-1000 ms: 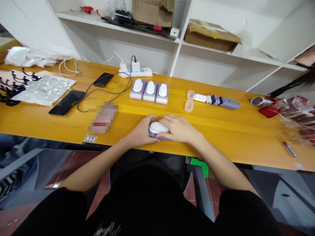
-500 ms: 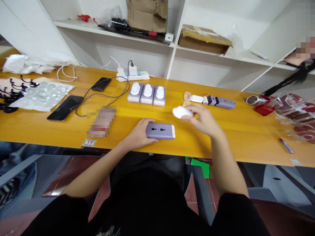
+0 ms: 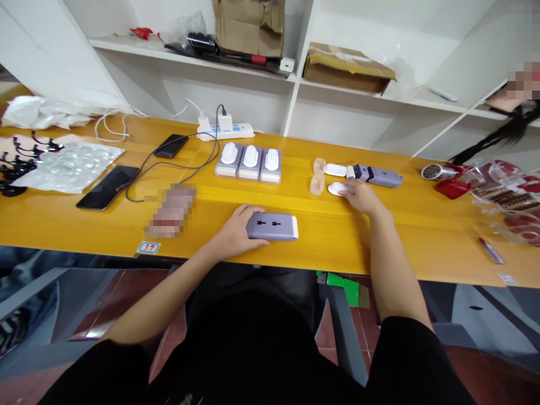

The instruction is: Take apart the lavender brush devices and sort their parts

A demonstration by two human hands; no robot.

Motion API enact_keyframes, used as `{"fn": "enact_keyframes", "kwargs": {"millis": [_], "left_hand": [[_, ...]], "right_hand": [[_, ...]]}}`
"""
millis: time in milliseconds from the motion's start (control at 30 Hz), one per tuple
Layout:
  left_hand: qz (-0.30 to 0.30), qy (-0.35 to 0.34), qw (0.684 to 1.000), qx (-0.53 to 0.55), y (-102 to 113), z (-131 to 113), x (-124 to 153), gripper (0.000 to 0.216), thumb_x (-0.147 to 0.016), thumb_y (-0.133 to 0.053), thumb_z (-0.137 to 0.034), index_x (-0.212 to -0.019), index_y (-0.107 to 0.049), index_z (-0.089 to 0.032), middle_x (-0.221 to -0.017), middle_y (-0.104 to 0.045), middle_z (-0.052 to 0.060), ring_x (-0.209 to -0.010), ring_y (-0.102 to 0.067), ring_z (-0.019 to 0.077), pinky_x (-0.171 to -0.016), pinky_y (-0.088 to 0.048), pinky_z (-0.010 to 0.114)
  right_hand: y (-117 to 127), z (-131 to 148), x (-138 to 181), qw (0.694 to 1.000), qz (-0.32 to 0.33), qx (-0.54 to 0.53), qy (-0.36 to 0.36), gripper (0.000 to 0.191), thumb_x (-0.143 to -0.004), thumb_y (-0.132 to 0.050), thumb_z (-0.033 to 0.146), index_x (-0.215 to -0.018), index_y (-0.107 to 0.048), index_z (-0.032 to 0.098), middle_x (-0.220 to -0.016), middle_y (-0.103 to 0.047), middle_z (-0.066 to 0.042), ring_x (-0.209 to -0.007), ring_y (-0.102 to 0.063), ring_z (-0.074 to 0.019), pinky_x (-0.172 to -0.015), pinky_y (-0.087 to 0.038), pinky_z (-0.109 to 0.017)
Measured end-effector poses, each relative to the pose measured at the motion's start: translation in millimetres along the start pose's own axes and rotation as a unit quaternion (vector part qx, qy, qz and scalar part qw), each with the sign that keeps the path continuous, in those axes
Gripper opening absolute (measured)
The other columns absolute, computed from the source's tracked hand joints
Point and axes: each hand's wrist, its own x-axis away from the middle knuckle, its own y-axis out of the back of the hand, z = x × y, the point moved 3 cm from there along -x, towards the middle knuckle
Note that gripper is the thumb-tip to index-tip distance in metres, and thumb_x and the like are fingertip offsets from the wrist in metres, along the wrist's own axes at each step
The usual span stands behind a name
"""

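Note:
My left hand (image 3: pixel 234 230) grips the left end of a purple device body (image 3: pixel 272 226) lying flat near the front edge of the yellow table (image 3: pixel 405 236); two small slots show on its top face. My right hand (image 3: pixel 358 194) reaches to the right and rests on the table, fingers closed on a white oval brush head (image 3: pixel 336 188). Just beyond it lie two pale peach caps (image 3: pixel 317 175), another white head (image 3: pixel 336 169) and a purple device with a small white roller (image 3: pixel 375 175).
Three purple devices with white heads (image 3: pixel 248 162) stand in a row mid-table. Two phones (image 3: pixel 105 187) on cables, a power strip (image 3: pixel 225 132), bubble trays (image 3: pixel 70 163) and black hooks (image 3: pixel 17 163) lie left. Red packaging (image 3: pixel 506 197) lies right. White shelves with cardboard boxes (image 3: pixel 348 67) stand behind.
The white brush head came off the purple body. My right hand carried it to the right and down onto the table beside the peach caps. My left hand stayed on the body.

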Motion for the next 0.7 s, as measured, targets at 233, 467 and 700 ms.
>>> {"fn": "enact_keyframes", "kwargs": {"millis": [233,467,700], "left_hand": [[-0.003,-0.003,1.000,-0.010,-0.3,1.5,0.9,0.076,-0.085,-0.095,-0.043,-0.149,-0.056,-0.028,-0.152,-0.061,0.013,-0.147,-0.060,0.0366,-0.132,-0.045,0.060],[-0.003,-0.011,1.000,-0.019,-1.6,3.6,1.3,0.076,-0.086,-0.095,-0.043,-0.149,-0.055,-0.029,-0.152,-0.061,0.013,-0.147,-0.060,0.0367,-0.131,-0.046,0.060],[-0.003,-0.018,1.000,-0.015,-1.1,2.1,1.4,0.076,-0.086,-0.095,-0.042,-0.150,-0.056,-0.028,-0.152,-0.062,0.013,-0.148,-0.060,0.0367,-0.132,-0.046,0.060]], "right_hand": [[-7.2,12.6,7.2,0.998,-0.040,-0.030,0.026,0.057,-0.101,-0.068,0.042,-0.149,-0.072,0.013,-0.148,-0.071,-0.025,-0.142,-0.064,-0.0442,-0.128,-0.046,-0.065],[-38.1,76.4,21.5,0.996,-0.040,0.044,0.069,0.079,-0.106,-0.058,0.072,-0.174,-0.052,0.032,-0.185,-0.034,-0.019,-0.167,-0.033,-0.0551,-0.129,-0.029,-0.084],[-57.5,62.8,11.9,0.995,-0.009,0.060,0.077,0.064,-0.115,-0.040,0.058,-0.175,-0.050,0.036,-0.184,-0.041,-0.013,-0.171,-0.028,-0.0515,-0.131,-0.021,-0.087]]}}
